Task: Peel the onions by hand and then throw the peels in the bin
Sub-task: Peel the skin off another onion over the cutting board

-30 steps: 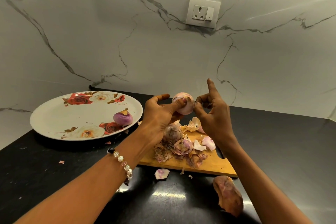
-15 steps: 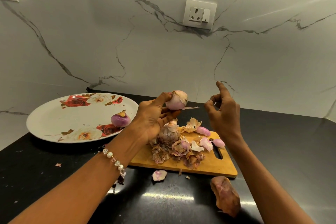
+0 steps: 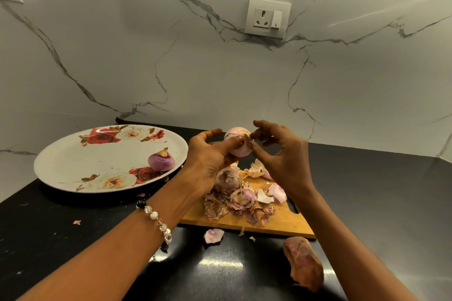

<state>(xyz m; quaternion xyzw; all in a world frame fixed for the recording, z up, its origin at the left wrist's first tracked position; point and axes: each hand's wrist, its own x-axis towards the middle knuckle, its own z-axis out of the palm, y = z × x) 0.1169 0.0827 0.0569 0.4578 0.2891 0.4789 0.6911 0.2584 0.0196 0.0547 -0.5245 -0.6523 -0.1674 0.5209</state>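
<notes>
My left hand grips a pale pink onion above the wooden cutting board. My right hand pinches a bit of skin at the onion's right side with thumb and forefinger. An unpeeled onion sits on the board beside a heap of peels. A peeled purple onion lies on the flowered plate at the left.
A large loose peel and a small one lie on the black counter in front of the board. Small scraps dot the counter at the left. A marble wall with a socket stands behind.
My right hand, which had drawn away to the right, has come back to the onion and pinches its skin. My left hand has turned the onion.
</notes>
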